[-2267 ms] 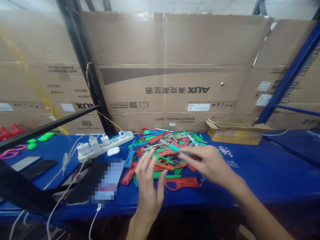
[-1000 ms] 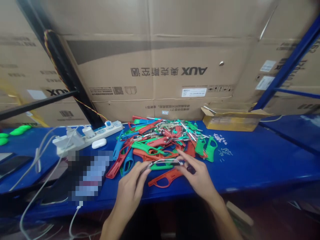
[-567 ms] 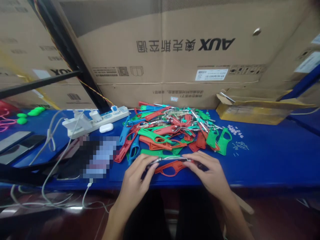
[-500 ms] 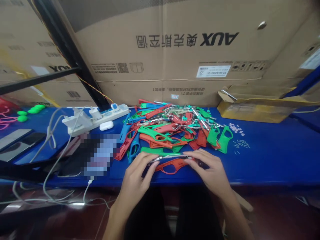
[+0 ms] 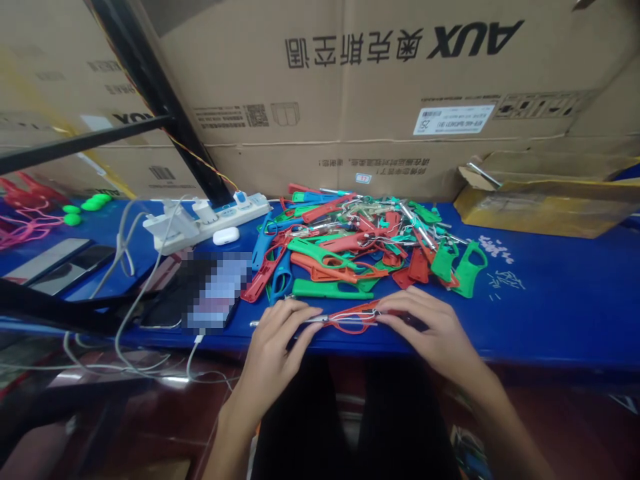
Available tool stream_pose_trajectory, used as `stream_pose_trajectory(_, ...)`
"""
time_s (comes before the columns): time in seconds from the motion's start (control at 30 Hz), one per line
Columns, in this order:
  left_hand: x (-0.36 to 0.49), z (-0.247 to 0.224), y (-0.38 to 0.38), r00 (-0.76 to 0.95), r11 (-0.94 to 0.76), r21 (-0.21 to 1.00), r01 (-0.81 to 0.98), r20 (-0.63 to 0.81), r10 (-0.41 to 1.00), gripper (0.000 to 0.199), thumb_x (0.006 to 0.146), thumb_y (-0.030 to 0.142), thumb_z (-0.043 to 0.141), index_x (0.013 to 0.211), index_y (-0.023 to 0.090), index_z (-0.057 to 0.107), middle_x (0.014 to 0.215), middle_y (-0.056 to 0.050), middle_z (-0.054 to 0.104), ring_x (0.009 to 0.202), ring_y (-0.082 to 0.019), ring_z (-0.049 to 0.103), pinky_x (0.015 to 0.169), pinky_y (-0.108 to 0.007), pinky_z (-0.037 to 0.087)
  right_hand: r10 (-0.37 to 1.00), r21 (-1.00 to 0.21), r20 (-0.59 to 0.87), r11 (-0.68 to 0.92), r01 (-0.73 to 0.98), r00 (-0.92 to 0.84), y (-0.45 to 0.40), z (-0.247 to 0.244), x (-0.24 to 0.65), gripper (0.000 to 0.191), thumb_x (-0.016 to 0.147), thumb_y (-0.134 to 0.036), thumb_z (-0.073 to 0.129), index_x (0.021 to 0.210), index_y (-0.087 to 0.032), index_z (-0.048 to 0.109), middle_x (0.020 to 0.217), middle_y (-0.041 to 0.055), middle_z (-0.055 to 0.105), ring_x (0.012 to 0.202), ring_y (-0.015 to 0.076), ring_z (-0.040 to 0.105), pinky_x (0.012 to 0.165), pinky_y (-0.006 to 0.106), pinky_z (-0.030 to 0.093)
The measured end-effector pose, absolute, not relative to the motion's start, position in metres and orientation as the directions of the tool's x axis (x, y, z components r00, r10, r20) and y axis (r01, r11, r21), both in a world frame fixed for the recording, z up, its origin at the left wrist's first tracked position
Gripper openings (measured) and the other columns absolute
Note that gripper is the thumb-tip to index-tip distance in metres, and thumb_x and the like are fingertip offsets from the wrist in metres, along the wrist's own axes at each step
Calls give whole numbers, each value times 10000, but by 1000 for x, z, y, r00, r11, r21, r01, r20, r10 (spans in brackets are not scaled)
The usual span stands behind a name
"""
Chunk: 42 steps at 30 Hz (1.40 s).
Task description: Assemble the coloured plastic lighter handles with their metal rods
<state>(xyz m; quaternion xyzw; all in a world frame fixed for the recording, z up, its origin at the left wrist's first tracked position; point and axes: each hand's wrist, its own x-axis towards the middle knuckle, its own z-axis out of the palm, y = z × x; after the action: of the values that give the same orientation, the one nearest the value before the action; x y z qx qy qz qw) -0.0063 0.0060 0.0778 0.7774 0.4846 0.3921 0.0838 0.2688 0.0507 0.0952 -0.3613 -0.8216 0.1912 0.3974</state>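
A thin metal lighter tube runs through the pinched fingers of my left hand, its tip sticking out to the left. Thin white wires lead from it toward my right hand, whose thumb and fingers are closed at their other end. What exactly sits in that pinch is hidden. An orange plastic lighter handle half lies on the blue table between my hands, under the wires. Just beyond is a green handle shell, at the near edge of a pile of coloured shells and metal tubes.
At left are a power strip with chargers, a white earbud case and a phone on a cable. Pink bits and thin pins lie at right, before an open carton. Large boxes stand behind.
My view has shifted, so the scene sits higher and farther right. The metal tube now shows on both sides of my left hand, and the wires lie lower, across the orange handle half.
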Motion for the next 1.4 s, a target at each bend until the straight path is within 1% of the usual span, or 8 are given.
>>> stream_pose_trajectory(0.23,-2,77,9,211,-509,502,699,535,818,201,1019,206,580,1199,245,661,1083,-56,706,1032,-215,641,901,-353,443,735,-539,435,675,503,-520,60,99,277,167,1002,-349,617,996,-240,743,949,42,777,838,199,681,767,345,540)
stream_pose_trajectory(0.37,0,81,6,189,-479,495,725,525,830,193,1021,187,573,1185,239,658,1090,-43,706,1044,-206,636,921,-352,429,684,-504,474,727,466,-554,63,98,277,158,1011,-312,609,1046,-237,744,998,40,779,893,198,688,827,357,534)
stream_pose_trajectory(0.53,3,92,-4,192,-406,472,782,438,878,187,1031,220,559,1187,253,658,1170,-36,692,1075,-215,624,922,-366,425,666,-464,465,744,481,-583,64,94,278,172,1014,-308,602,1052,-248,758,1048,43,766,915,195,668,806,342,534)
stream_pose_trajectory(0.63,6,93,-6,191,-395,466,792,425,885,178,1029,227,562,1168,253,669,1153,-35,699,1044,-221,621,892,-375,442,676,-436,448,736,518,-585,64,92,280,212,1028,-325,570,1043,-266,774,1074,45,761,914,198,669,804,344,543)
stream_pose_trajectory(0.87,9,87,-1,200,-409,453,792,440,875,161,1014,230,588,1123,248,705,1103,-40,720,998,-226,620,832,-381,469,709,-472,405,703,532,-577,61,90,280,253,1039,-359,540,1050,-271,777,1072,53,758,947,209,687,819,349,571)
stream_pose_trajectory(1.03,8,94,3,235,-429,409,805,445,864,169,1003,216,599,1073,253,748,1068,-39,726,935,-223,636,769,-364,473,727,-494,379,682,540,-573,62,90,280,256,1038,-373,536,1051,-280,773,1079,47,746,960,204,696,827,335,580)
stream_pose_trajectory(1.2,7,96,5,288,-446,384,808,402,869,176,1007,279,598,1086,267,755,1090,-42,729,963,-245,647,796,-389,463,735,-487,373,674,555,-566,62,90,278,232,1034,-367,547,1065,-278,759,1069,36,737,961,194,698,827,321,573)
stream_pose_trajectory(1.4,4,95,6,276,-453,369,812,441,854,225,1036,290,545,1081,258,763,1018,-39,720,887,-206,656,740,-346,456,741,-488,372,668,561,-559,60,90,276,225,1035,-371,549,1057,-271,750,1077,41,736,972,197,699,841,329,570)
